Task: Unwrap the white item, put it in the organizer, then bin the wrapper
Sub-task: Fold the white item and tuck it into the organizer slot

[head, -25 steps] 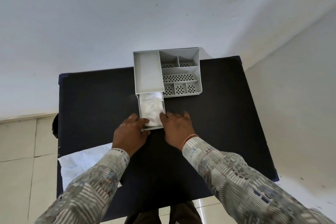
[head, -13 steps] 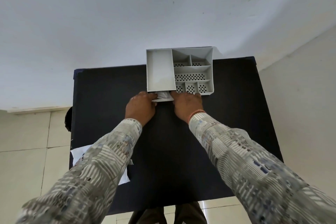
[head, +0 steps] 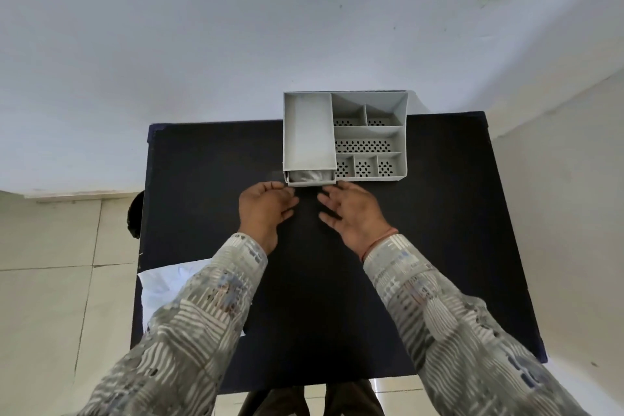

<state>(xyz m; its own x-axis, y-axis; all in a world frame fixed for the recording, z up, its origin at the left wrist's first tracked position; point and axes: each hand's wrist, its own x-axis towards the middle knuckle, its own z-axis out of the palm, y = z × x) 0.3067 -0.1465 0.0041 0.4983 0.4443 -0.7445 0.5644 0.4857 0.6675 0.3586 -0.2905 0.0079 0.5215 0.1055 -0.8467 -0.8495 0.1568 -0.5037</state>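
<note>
A grey organizer [head: 403, 111] with several compartments stands at the far edge of the black table [head: 202, 179]. Its drawer [head: 312, 183] at the front left is pushed almost fully in; a strip of the white item [head: 309, 175] shows inside it. My left hand [head: 265, 209] and my right hand [head: 351, 213] hover just in front of the drawer, fingers apart, holding nothing. The white wrapper [head: 165, 284] lies at the table's near left edge, partly hidden by my left sleeve.
A white wall rises right behind the organizer. Tiled floor lies to the left of the table. A dark round object [head: 135, 216] sits beside the table's left edge. My legs show below the near edge.
The drawer with the white item went from pulled out to nearly shut under both hands. My hands have now let go and drawn back a little.
</note>
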